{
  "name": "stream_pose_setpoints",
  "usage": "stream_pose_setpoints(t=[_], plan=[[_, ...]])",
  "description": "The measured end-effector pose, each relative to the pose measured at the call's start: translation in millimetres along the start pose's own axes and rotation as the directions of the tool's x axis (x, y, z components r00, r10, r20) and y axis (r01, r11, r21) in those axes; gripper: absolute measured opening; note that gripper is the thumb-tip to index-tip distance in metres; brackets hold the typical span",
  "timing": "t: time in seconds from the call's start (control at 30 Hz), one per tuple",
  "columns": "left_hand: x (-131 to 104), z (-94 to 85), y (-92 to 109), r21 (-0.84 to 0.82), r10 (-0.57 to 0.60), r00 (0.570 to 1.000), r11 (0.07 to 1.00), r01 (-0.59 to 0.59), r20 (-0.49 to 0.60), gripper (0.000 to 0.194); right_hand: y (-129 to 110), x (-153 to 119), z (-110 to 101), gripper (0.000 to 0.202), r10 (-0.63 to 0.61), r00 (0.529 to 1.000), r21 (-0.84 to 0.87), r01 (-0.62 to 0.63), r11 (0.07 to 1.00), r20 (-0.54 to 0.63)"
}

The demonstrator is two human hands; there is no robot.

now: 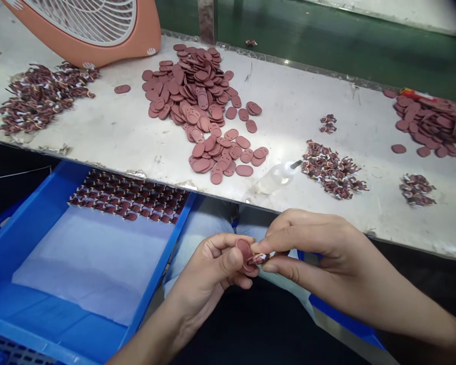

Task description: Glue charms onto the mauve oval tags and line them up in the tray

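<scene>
My left hand (216, 268) pinches a reddish-brown oval disc (243, 249) between thumb and fingers, below the table's front edge. Against the lower right side of that disc, my right hand (319, 248) holds a small dark brown figure (259, 259) with a white and orange band. The two pieces touch. On the table just above the hands lies a clear bottle (276, 177) with a dark tip. A pile of brown figures (332, 170) is right of it, and a heap of oval discs (201, 91) lies farther back.
A blue bin (182, 223) at lower left holds rows of assembled pieces (125, 195) on a white sheet (87, 258). An orange fan (148, 25) stands at back left, beside more figures (41, 99). More discs (437, 121) and a small figure cluster (417, 190) lie at right.
</scene>
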State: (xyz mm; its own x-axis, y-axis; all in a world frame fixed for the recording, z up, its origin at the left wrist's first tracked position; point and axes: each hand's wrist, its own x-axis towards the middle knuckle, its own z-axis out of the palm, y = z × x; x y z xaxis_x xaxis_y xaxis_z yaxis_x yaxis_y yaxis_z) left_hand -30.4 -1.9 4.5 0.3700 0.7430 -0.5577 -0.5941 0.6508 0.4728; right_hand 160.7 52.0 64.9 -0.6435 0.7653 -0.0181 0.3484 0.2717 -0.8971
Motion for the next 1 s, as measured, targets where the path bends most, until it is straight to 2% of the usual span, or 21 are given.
stream_pose_setpoints(t=[0.3, 0.63, 0.77, 1.0], plan=[[1, -1.6, -2, 0.008, -0.004, 1.000, 1.000, 0.004, 0.015, 0.037, 1, 4, -3, 0.018, 0.015, 1.000, 0.013, -0.016, 1.000, 0.024], [3, 0.0, -4, -0.035, -0.015, 0.999, 0.999, 0.014, -0.029, 0.036, 0, 6, -4, 0.020, -0.062, 0.996, -0.109, 0.069, 0.992, 0.064], [1, 1.4, -6, -0.074, -0.024, 0.998, 0.997, 0.020, -0.053, 0.036, -3, 6, -2, 0.017, -0.090, 0.995, -0.099, 0.095, 0.991, 0.051], [-10, 8.3, -2, -0.108, 0.028, 1.000, 0.994, -0.027, 0.007, 0.029, -9, -6, -4, 0.022, -0.163, 0.984, -0.135, 0.171, 0.976, 0.068]])
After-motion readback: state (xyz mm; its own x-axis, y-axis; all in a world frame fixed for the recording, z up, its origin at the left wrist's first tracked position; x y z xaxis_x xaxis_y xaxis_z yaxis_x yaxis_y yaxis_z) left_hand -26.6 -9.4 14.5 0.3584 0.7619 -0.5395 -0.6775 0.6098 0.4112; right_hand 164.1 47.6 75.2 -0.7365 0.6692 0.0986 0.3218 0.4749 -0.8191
